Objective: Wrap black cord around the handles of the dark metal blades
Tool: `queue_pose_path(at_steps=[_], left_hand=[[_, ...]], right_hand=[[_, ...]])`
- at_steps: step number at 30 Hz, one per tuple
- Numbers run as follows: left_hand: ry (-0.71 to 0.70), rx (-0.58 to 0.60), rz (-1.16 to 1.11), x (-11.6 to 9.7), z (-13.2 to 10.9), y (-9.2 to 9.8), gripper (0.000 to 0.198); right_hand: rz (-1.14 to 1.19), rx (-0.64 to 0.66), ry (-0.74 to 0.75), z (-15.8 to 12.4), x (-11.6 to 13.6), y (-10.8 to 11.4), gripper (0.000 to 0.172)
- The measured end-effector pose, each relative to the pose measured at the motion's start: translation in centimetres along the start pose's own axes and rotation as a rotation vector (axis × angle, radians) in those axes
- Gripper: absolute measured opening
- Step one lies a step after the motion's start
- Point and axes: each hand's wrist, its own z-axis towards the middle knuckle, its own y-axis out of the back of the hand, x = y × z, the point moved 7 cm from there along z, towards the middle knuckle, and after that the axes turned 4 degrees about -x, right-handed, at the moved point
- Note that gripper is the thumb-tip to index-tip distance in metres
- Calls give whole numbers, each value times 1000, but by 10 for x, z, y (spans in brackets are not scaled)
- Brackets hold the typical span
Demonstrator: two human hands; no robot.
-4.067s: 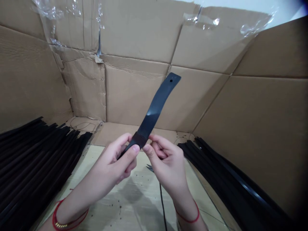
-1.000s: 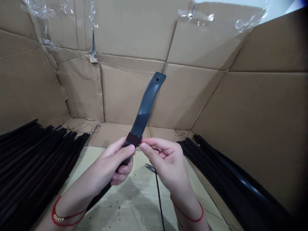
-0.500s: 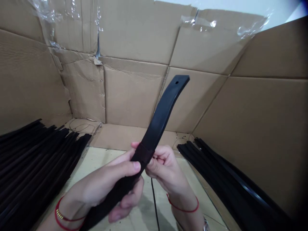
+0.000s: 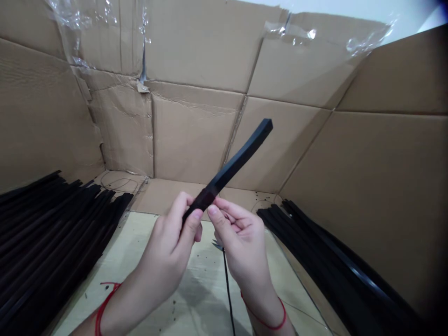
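Observation:
A long black rubber strip point(image 4: 241, 158) rises up and to the right from my hands, seen edge-on, with a slight curve. A dark fabric-like band point(image 4: 207, 196) wraps it just above my fingers. My left hand point(image 4: 164, 247) grips the strip's lower part between thumb and fingers. My right hand point(image 4: 241, 247) pinches it beside the band. The strip's lower end is hidden behind my left hand. Small snips point(image 4: 217, 244) lie on the table beneath my hands, partly hidden, with a thin black cord point(image 4: 227, 289) running toward me.
Large heaps of black strips lie to the left point(image 4: 52, 233) and right point(image 4: 332, 252) of the pale table point(image 4: 115, 242). Cardboard walls point(image 4: 196, 135) with torn seams and clear plastic surround the space. Loose wire lies in the back corner.
The strip has rotated from showing its flat, holed face to standing edge-on, and now tilts further right. My hands have shifted closer together, and the strip's lower length is no longer visible below them.

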Motion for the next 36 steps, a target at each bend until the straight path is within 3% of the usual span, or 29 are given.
queue_pose_path(at_steps=[3,7,10,13,15,16,18,21,23,26,29,36], left_hand=[[106,50,-298,0,3,-3,24],[193,136,-601,-2,3,-8,21],[334,234,-773,6,0,-14,17],[445,502,-989,8,-6,-28,16],[464,728,-1108,4,-12,-37,25],[468,771,-1093,4,-13,-40,30],[420,645,-893,13,-7,-39,37],[181,249,-451,16,5,-19,31],[71,132,-259,12,6,-11,28],[64,134,-160,12,5,-9,29],[116,188,-263,12,4,-10,37],[243,227,-468,7,0,-9,40]], right_hand=[[-38,-23,23,0,1,3,12],[42,75,11,0,-5,-1,16],[162,120,3,3,-9,1,19],[216,264,-93,3,-12,-2,30],[194,343,-146,0,-12,-5,36],[167,336,-147,0,-10,-3,37],[83,231,-110,2,-5,2,37],[-21,47,-42,2,2,8,33],[-27,27,-11,0,6,5,26],[14,134,-13,-3,8,-4,15],[66,197,-7,-6,12,-9,16],[31,138,33,-2,13,-7,15]])
